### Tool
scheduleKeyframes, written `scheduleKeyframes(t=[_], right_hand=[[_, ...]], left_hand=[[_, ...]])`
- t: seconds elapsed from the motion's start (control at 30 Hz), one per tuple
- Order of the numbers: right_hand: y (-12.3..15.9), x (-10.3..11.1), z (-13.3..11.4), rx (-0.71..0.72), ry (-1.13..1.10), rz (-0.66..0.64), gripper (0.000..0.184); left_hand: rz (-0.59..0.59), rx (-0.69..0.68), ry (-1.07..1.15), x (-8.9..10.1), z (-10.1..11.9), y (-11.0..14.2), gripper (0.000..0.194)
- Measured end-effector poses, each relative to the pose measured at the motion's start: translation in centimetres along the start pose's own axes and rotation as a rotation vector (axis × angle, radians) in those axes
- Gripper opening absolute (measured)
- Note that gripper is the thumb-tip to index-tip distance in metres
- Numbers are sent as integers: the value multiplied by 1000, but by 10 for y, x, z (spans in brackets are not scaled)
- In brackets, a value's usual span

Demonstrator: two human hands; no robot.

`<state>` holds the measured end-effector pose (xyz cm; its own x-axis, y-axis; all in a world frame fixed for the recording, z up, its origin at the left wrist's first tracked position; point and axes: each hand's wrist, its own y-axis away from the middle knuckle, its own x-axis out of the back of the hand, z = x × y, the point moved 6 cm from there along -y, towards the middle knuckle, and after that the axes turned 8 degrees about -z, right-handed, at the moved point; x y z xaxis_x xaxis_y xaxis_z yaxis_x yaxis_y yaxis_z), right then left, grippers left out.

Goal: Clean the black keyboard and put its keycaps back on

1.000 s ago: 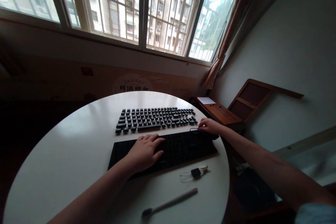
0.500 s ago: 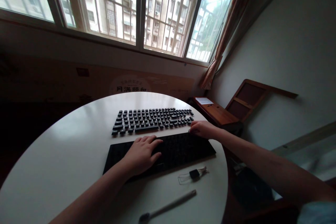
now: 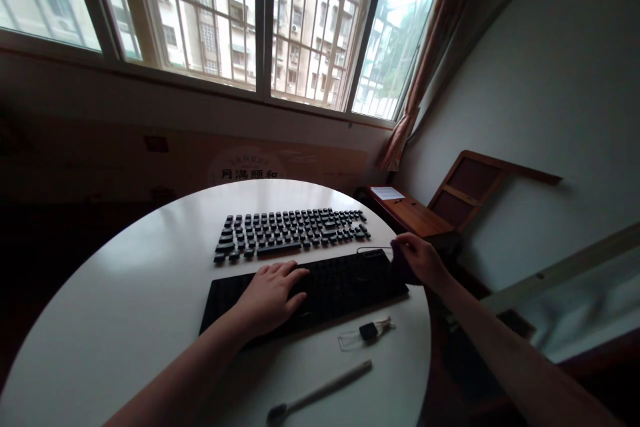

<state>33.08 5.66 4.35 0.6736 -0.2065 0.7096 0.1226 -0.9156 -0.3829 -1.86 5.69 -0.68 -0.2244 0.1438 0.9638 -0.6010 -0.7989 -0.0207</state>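
Window [image 3: 310, 33]: from my remote seat I see daylight reach a white round table [image 3: 125, 293] from its far side.
Keyboard base [image 3: 350, 287]: it lies flat on the table, near side of the keycaps [image 3: 285, 230]; I judge it rigid, fairly weighty, perhaps slick on top, so I would take it by its short ends.
Purple cloth [image 3: 404, 268]: it hangs at the base's right end; I expect it light, limp and easily snagged, best pinched by a folded edge.
Left hand [image 3: 273, 293]: palm down on the left-middle of the base, fingers loosely spread, gripping nothing that I can see.
Right hand [image 3: 425, 263]: fingertips pinched on the cloth, beyond the base's right end.
Keycaps: laid in rows beyond both hands; small, hard and easily nudged, I reckon, so I would lift each by its sides.
Thin wire [image 3: 373, 249]: by the base's far right edge, near the cloth; I cannot tell what it joins.
Wire-looped tool [image 3: 369, 331]: on the near side, below the base's right half.
Brush [image 3: 325, 388]: nearest me, bristles pointing left; its handle looks stiff and easy to grasp midway.
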Motion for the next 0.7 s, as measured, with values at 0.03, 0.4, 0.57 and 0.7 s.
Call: scheduleKeyframes(t=[0.03,0.4,0.57,0.7], right_hand=[[18,8,9,-62,-50,106,24],[145,16,81,-536,-768,641,44],[137,-8,56,-506,-975,442,38],[130,-38,8,-431,-1321,229,47]], left_hand=[[-4,3,-3,0,0,0,49],[-26,-33,-44,20,4,5,51],[267,-4,43,65,-17,17,47],[513,165,20,97,-47,39,49]])
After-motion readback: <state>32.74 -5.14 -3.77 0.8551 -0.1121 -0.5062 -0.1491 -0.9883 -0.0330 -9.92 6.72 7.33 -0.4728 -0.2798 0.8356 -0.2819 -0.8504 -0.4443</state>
